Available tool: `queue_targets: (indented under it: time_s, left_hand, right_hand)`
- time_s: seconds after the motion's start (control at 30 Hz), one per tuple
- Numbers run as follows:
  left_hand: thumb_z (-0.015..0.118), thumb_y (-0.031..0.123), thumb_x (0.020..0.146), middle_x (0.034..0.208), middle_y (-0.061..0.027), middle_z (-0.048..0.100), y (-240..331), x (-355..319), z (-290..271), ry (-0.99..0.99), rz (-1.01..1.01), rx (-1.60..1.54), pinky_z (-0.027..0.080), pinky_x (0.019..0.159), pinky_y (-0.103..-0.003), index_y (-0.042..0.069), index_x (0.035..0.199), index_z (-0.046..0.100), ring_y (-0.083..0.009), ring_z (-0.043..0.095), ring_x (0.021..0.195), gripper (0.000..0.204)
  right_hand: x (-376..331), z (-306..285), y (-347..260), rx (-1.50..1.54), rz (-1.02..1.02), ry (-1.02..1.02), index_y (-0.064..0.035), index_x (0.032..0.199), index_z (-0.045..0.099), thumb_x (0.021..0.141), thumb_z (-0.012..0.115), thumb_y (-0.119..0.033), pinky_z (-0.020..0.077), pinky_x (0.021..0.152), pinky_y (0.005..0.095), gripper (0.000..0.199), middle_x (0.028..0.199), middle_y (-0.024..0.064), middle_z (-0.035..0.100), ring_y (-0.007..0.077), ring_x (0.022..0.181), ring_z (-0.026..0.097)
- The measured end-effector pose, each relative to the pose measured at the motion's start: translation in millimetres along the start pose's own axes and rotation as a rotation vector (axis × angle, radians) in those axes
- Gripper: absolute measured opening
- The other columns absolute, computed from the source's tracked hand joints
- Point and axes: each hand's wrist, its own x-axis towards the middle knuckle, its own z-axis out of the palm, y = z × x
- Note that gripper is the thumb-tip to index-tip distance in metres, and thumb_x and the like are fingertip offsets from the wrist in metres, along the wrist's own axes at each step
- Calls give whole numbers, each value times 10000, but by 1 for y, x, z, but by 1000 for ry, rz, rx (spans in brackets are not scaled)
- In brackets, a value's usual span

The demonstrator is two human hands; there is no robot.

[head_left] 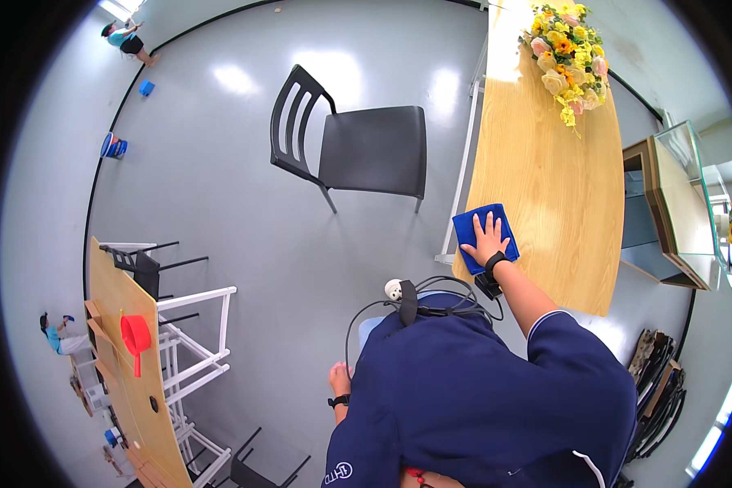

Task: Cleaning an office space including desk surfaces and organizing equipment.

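My right hand lies flat on a folded blue cloth, its fingers spread and pressing from above. The cloth rests on the light wood tabletop, close to the table's left edge and near end. A black band circles my right wrist. Beside my body, my left hand hangs low, away from the table, its fingers loosely curled with nothing seen in them. A black cable runs down next to it.
A flower bouquet lies at the table's far end. Left of the table stands a black chair. A second wood table at left carries a red dipper. Open cabinet at right; stacked black chairs behind. Two people are at far left.
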Motion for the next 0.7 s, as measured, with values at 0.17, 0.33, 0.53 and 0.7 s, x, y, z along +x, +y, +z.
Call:
queue_targets:
  time_s: [0.17, 0.33, 0.53, 0.7]
  left_hand:
    - [458, 191, 828, 919, -103, 565, 42, 54, -10, -213, 52, 239, 450, 584, -237, -19, 1007, 481, -182, 575, 745, 278]
    - [444, 227, 820, 930, -113, 570, 120, 102, -3, -309, 69, 610, 458, 579, -262, -21, 1019, 476, -201, 587, 762, 320]
    - [425, 239, 830, 1009, -111, 547, 221, 158, 17, -331, 45, 546, 441, 692, -318, 6, 1079, 442, -199, 558, 827, 341]
    - [418, 267, 837, 1071, -61, 533, 259, 209, 22, -278, -63, 315, 398, 760, -345, 72, 1125, 423, -188, 529, 901, 348]
  right_hand:
    - [0, 1, -6, 32, 28, 11, -282, 1326, 128, 685, 610, -455, 222, 902, 612, 821, 1399, 87, 17, 311, 1279, 43]
    - [2, -6, -17, 76, 105, -3, -282, 1322, 158, 678, 622, -445, 202, 920, 603, 810, 1402, 66, 7, 293, 1282, 48]
    - [8, 4, -27, 152, 287, 8, -299, 1323, 142, 674, 616, -462, 192, 920, 609, 820, 1403, 52, 4, 278, 1284, 43]
    - [14, -5, -41, 200, 405, -13, -290, 1327, 118, 720, 560, -469, 189, 918, 615, 772, 1403, 51, -18, 284, 1284, 34]
